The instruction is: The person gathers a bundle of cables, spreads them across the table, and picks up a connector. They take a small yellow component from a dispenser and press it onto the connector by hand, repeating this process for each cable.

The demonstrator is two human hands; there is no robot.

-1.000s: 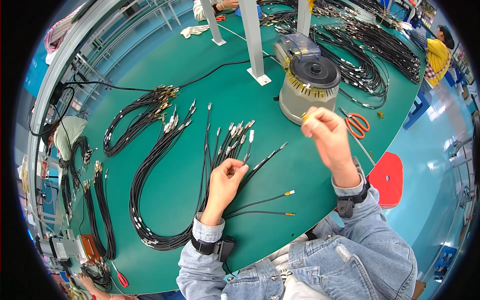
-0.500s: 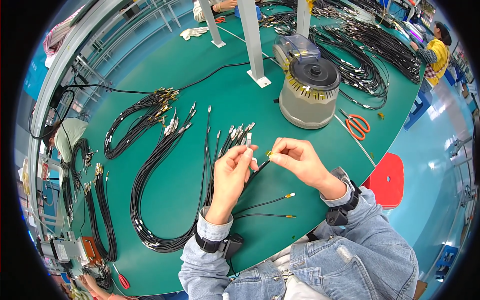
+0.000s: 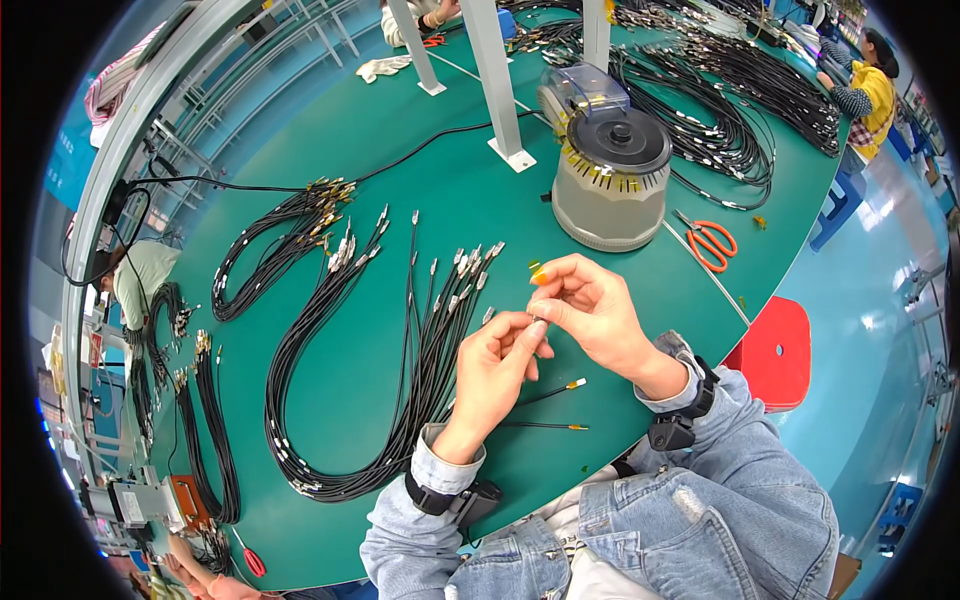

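In front of me my left hand (image 3: 497,372) is closed in a pinch on the end of a thin black cable, most of which the fingers cover. My right hand (image 3: 592,312) meets it from the right, thumb and fingers pinched at the same small cable end (image 3: 538,319). A piece of yellow tape (image 3: 539,275) clings to a raised right fingertip. Just left of my hands lies a bundle of black cables (image 3: 425,390) with silver and white connectors. Two cable ends with yellow tape (image 3: 576,384) stick out below my right hand.
A round tape dispenser (image 3: 612,185) with yellow strips around its rim stands beyond my hands. Orange-handled scissors (image 3: 711,245) lie to its right. Metal posts (image 3: 497,90) rise from the green table (image 3: 330,150). More cable bundles (image 3: 265,250) lie left and far right. A red stool (image 3: 775,355) stands beside me.
My left hand has moved right and its fingertips have come together with my right hand's. The yellow tape now sits higher, on a raised right fingertip.
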